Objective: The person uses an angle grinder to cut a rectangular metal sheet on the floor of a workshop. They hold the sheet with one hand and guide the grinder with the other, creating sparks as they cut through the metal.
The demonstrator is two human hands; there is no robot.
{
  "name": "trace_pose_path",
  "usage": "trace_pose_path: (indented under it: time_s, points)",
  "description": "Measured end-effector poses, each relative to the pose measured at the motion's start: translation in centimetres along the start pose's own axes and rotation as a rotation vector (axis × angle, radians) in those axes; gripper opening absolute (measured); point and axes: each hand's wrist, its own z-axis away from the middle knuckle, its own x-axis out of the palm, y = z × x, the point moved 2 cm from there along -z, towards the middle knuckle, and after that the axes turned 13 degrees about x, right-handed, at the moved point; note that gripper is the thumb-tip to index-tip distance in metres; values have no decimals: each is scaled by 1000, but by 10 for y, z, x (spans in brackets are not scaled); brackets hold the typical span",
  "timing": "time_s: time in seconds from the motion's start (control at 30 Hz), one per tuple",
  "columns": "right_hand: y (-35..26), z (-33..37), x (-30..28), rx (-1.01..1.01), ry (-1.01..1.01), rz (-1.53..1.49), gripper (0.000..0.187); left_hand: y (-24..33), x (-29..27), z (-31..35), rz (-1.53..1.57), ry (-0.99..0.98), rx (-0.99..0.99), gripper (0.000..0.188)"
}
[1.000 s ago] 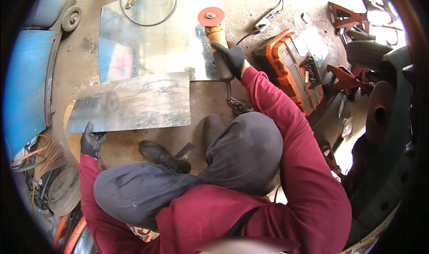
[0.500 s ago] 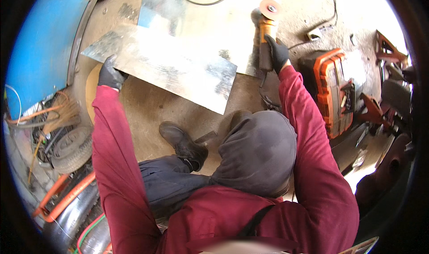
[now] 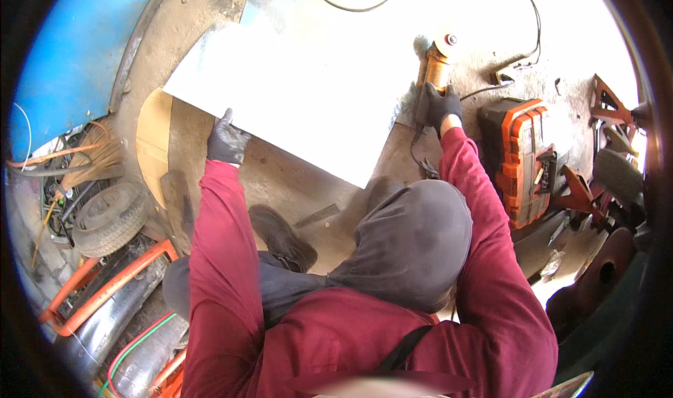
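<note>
A pale, glaring metal sheet lies slantwise in front of me, its near corner reaching toward my knees. Gripping its near edge is my left hand, in a dark glove, with one finger extended over the top. My right hand, also gloved, is closed around the body of an orange and dark angle grinder to the right of the sheet. The grinder's disc points away from me. Beneath the slanted sheet, a larger metal sheet extends farther off; glare hides much of both.
An orange and black toolbox stands right of my right forearm. Red metal stands are beyond it. On the left are a blue panel, a broom, a small wheel and a cardboard piece. Cables cross the floor.
My left hand has moved right and nearer me along the sheet's edge. The slanted sheet has shifted right and turned slightly. The grinder appears slightly farther right and lower in view, still held.
</note>
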Motion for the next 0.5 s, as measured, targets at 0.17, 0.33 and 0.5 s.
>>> trace_pose_path:
  time_s: [0.17, 0.33, 0.5]
  points:
    - [24, 64, -32, -141, 121, -88, 84, 26, 32, 15, -64, -129, 165, 39]
    - [-2, 168, -102, -92, -428, -269, 74, 95, 39, 44, 132, -284, 76, 39]
    - [-39, 240, -190, -162, -377, -224, 85, 172, 53, 80, 247, -546, 143, 35]
